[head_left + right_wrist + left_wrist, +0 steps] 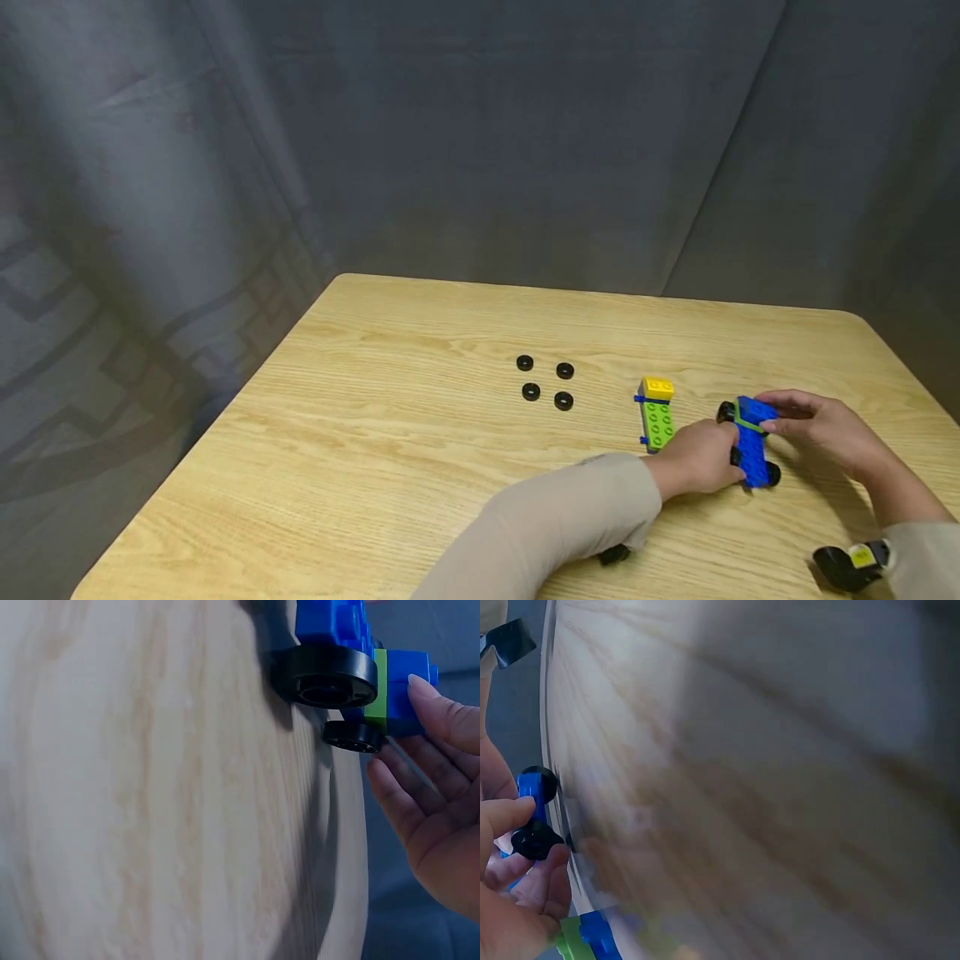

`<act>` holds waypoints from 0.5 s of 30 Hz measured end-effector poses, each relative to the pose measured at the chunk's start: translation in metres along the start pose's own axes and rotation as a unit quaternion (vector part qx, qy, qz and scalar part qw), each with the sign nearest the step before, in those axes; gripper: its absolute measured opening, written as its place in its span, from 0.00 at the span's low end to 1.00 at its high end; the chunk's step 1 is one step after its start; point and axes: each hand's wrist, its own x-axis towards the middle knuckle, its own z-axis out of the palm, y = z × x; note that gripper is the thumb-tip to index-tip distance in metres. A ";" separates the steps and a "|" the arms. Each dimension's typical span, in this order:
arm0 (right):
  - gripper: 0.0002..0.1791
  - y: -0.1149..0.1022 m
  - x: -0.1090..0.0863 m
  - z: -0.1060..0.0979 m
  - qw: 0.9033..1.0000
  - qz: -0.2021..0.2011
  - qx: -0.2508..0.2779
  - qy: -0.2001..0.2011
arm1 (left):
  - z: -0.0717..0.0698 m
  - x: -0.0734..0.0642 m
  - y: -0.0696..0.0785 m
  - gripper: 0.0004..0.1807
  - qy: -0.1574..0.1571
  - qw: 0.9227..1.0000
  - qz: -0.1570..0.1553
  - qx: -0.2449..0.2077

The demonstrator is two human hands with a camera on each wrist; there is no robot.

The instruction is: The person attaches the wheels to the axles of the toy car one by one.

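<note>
Both hands hold a blue toy car (752,454) built of bricks, with a thin green strip and black wheels, at the right of the table. My left hand (701,458) grips its near left side, thumb and fingers around a wheel. At the far end, my right hand (836,429) pinches the raised blue block (407,701) between thumb and fingers. The right wrist view shows two black wheels (334,679) beneath the body. Beside the left hand lies a lime-green brick chassis (657,423) with blue axle stubs and a yellow brick (657,387) on its far end.
Several loose black tyres (564,401) lie flat near the middle of the wooden table (360,433). A grey curtain (510,150) hangs behind the far edge. Black wrist straps (851,567) show at the sleeves.
</note>
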 end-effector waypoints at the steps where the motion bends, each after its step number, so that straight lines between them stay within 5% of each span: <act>1: 0.30 0.001 0.000 0.000 1.000 0.000 0.001 0.001 | 0.000 0.001 0.001 0.15 -0.001 1.000 0.000 0.004; 15: 0.36 0.003 0.004 0.004 0.999 0.037 -0.008 -0.013 | 0.004 0.007 0.002 0.16 -0.012 0.999 0.006 0.037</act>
